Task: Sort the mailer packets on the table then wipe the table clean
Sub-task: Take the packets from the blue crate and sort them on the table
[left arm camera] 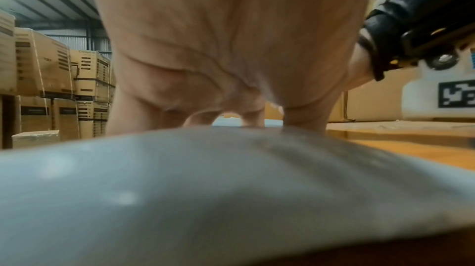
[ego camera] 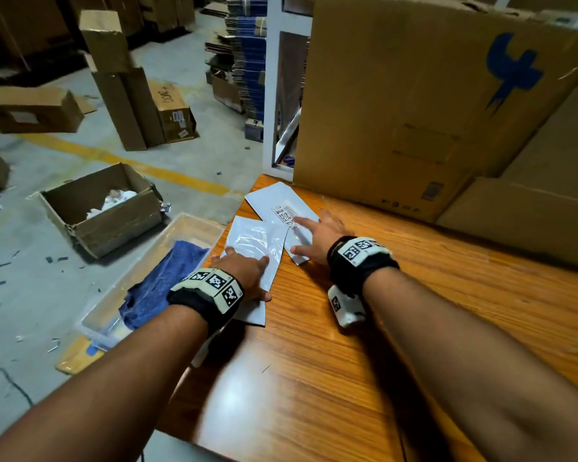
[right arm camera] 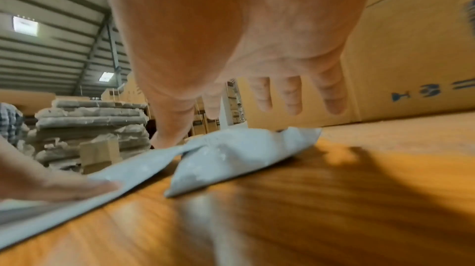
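Both open hands, left hand point(ego camera: 244, 271) and right hand point(ego camera: 317, 236), flat on overlapping mailer packets point(ego camera: 267, 235).

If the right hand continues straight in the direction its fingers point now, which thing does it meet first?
Probably the labelled mailer packet: the right hand hovers with fingers spread above its near part. Beyond it lies only the table edge, though depth is uncertain.

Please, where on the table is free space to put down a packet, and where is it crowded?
The wooden table is bare nearer the person than the mailer packets, between the forearms, and on the right, in front of the large cardboard boxes. It is crowded at the far left corner: the packets overlap there, under the left hand and the right hand.
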Tool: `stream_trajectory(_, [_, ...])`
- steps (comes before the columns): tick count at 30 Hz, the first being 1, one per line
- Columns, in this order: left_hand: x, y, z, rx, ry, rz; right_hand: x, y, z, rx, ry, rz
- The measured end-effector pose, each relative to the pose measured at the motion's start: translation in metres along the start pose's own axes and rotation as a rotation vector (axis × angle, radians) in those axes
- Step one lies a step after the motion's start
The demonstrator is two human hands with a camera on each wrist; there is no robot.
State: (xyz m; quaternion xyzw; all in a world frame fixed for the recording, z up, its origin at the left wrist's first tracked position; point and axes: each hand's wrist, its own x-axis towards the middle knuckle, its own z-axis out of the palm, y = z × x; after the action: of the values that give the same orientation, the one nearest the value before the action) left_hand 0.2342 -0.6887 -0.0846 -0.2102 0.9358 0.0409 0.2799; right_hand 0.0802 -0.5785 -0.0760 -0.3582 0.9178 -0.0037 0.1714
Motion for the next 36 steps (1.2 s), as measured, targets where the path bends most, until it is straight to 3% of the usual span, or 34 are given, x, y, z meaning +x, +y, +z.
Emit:
stream_trajectory(3, [0.001, 0.0, -0.004, 0.012, -0.024, -0.003, 0.012, 0.004, 0.012, -0.06, -0.1, 0.017])
stream_trajectory(8, [0.005, -0.002, 0.0, 0.009, -0.003, -0.009, 0.001, 0.027, 0.012, -0.11, -0.075, 0.027])
stream_trajectory(16, [0.01, -0.004, 0.002, 0.023, 0.014, -0.001, -0.032, 0.061, 0.003, -0.172, -0.192, 0.052])
stream_trajectory(21, [0.006, -0.004, 0.002, 0.027, 0.018, -0.001, -0.013, 0.043, -0.015, -0.104, -0.118, 0.079])
stream_trajectory(25, [0.004, -0.002, 0.002, -0.016, 0.032, -0.002, -0.01, 0.03, 0.0, -0.118, -0.172, 0.132])
stream_trajectory(30, [0.003, -0.004, 0.001, -0.064, 0.037, -0.011, -0.02, 0.032, 0.009, -0.072, -0.076, 0.104])
stream_trajectory(36, [-0.005, 0.004, -0.001, -0.21, 0.3, -0.034, -0.052, 0.06, 0.014, 0.092, 0.06, 0.13])
